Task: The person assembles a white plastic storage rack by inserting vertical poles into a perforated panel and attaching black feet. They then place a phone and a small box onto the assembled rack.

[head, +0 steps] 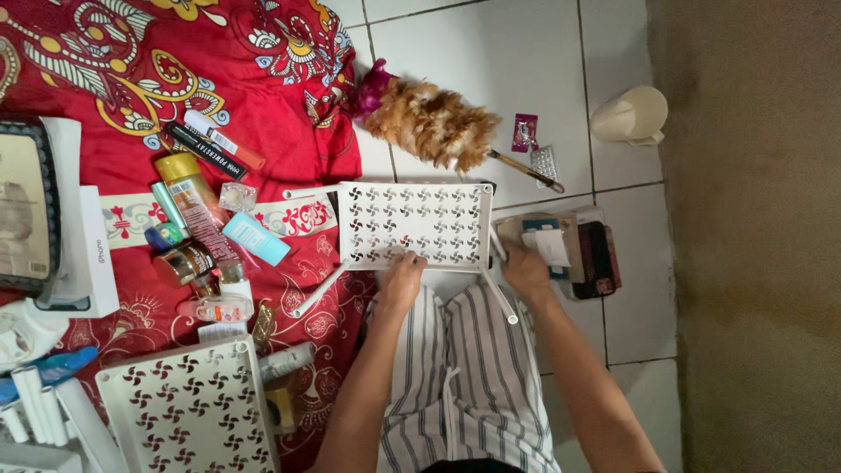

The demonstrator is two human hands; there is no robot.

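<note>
A white plastic shelf panel (414, 224) with pinwheel cut-outs lies on the tiled floor in front of my striped-trousered legs, with white tube legs sticking out at its corners. My left hand (401, 278) grips its near edge. My right hand (524, 268) rests at the panel's right near corner, next to a white tube leg (500, 293) and a pile of wallets and cards (565, 250). Whether the right hand grips the leg is unclear.
A red patterned cloth (131, 61) at left carries bottles, tubes, markers, a white box and a second shelf panel (188, 407) with loose white tubes (39, 407). A feather duster (429, 118), blister pack and cream jug (629, 116) lie on the tiles. Brown carpet lies right.
</note>
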